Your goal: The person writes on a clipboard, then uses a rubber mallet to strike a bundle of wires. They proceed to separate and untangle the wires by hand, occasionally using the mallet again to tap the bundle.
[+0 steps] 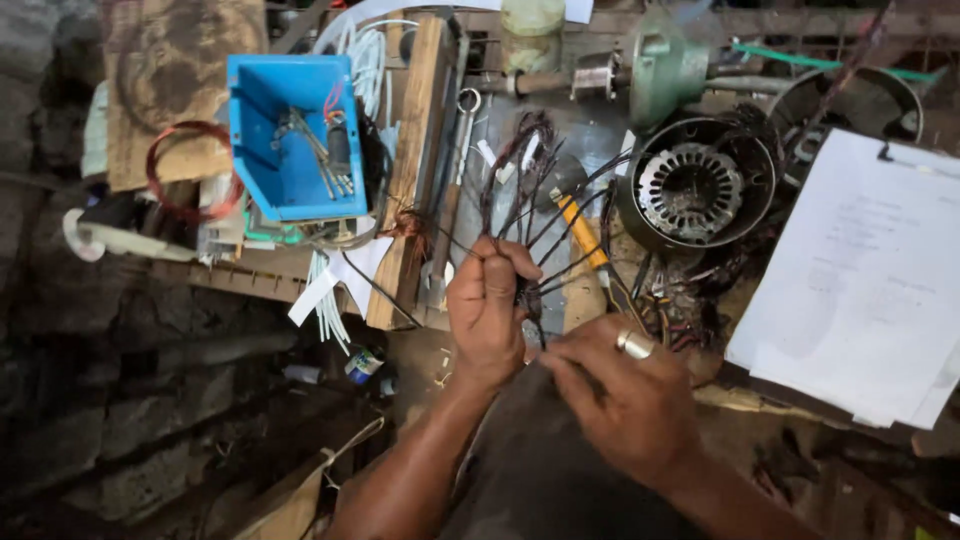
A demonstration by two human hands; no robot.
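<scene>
Left hand [487,310] fisted upright, fingers clamped around stiff dark wire bundle [525,190]; right hand [625,395] palm-down, fingers pinching bundle's lower strands.

A: Where do the wires [530,190] go?
B: They go under the left hand [487,305]. The right hand [625,395] hides the ends.
A: The paper [860,280]?
B: Too blurry to read.

Head view, steeply down, close.
</scene>
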